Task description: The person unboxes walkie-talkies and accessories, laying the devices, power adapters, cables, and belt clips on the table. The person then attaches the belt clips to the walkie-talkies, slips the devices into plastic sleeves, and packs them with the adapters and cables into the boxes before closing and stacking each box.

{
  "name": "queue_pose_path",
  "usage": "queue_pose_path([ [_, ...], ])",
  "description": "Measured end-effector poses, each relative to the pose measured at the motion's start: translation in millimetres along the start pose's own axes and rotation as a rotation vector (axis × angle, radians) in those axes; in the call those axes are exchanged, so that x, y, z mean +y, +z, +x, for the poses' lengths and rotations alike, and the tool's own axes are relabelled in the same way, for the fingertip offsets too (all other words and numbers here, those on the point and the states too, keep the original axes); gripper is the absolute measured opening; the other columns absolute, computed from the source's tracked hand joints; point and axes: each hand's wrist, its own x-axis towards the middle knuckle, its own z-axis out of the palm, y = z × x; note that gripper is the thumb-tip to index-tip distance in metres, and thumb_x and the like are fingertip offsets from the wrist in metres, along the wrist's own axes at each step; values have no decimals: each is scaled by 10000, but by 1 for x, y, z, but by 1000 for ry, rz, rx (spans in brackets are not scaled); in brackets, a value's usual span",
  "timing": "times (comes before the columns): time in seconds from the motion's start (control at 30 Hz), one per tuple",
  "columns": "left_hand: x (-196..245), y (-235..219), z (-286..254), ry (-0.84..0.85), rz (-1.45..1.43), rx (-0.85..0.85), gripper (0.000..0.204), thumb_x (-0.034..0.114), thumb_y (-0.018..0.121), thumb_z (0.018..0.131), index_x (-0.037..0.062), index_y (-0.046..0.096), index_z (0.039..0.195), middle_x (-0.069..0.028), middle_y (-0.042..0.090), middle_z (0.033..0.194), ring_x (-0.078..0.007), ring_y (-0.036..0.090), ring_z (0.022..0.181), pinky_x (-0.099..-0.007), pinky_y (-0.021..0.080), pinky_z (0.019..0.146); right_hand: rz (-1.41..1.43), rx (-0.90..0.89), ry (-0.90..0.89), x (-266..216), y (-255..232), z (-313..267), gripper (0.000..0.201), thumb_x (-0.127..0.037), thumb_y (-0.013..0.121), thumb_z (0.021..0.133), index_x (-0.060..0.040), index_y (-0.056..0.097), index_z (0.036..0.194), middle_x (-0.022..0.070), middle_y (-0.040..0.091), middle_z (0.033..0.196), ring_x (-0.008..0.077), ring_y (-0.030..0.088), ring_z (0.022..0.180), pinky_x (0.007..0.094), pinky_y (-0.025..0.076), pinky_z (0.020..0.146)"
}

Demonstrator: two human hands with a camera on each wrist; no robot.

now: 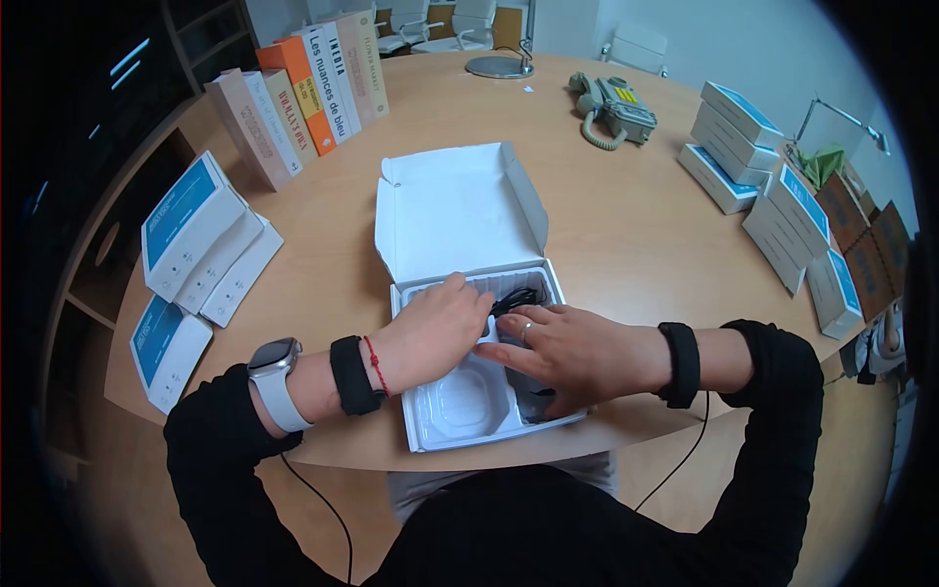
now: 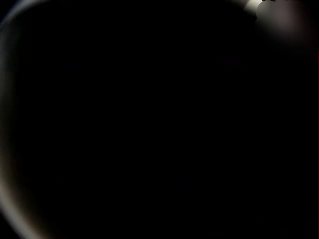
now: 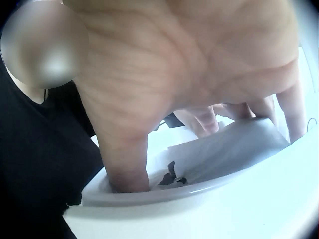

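Observation:
A white cardboard box (image 1: 577, 416) lies with its lid raised at the table's front, holding a moulded plastic tray (image 1: 458, 399). My left hand (image 1: 435, 328) reaches over the tray's middle with bent fingers at a coiled black cable (image 1: 518, 301); its fingertips are hidden, and I cannot tell whether they hold the cable. My right hand (image 1: 577, 352) spreads over the tray's right side, fingers extended beside the cable. In the right wrist view, its thumb dips inside the tray rim, next to a pale grey sheet-like surface (image 3: 229, 149). The left wrist view is almost wholly dark.
White-and-blue boxes (image 1: 201, 235) are stacked at the left, and more boxes (image 1: 734, 132) at the right. Upright books (image 1: 323, 88) stand at the back left. A corded telephone (image 1: 616, 106) and a round metal lamp base (image 1: 499, 67) sit toward the back.

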Motion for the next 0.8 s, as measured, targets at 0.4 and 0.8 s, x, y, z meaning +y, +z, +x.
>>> queue_pose_path([
  [0.4, -4, 0, 7, -6, 41, -40, 108, 62, 596, 683, -12, 617, 759, -106, 616, 748, -249, 538, 829, -321, 496, 669, 47, -59, 57, 0, -6, 1, 859, -377, 796, 602, -165, 401, 1335, 210, 444, 1217, 320, 469, 1106, 387, 406, 875],
  [0.8, -5, 8, 1, 3, -8, 70, 139, 50, 576, 714, -8, 574, 840, -118, 579, 808, -264, 521, 824, -329, 495, 697, 105, 23, 14, 15, -19, -3, 790, -251, 808, 570, -165, 469, 1279, 186, 445, 1254, 327, 472, 1116, 384, 404, 916],
])
